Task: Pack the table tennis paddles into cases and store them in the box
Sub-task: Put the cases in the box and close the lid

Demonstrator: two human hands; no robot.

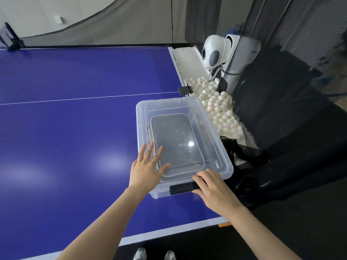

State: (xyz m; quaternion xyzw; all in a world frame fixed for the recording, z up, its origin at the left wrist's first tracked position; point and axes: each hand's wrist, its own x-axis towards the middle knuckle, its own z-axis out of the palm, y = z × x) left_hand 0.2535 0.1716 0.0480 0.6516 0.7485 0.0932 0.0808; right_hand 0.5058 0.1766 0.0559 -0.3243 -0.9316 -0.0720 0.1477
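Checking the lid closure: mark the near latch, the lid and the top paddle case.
Latch [181,188], head view, middle of black clip.
Lid [206,117], head view, clear right part.
Paddle case [174,136], head view, centre of grey top, seen through lid.

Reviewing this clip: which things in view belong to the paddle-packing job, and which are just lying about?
Part of the job:
- clear plastic box with its lid on
- grey paddle cases stacked inside
- black latch under the right hand
- left hand flat on the lid

Just lying about:
- white balls in the net tray
- white ball machine
- blue table
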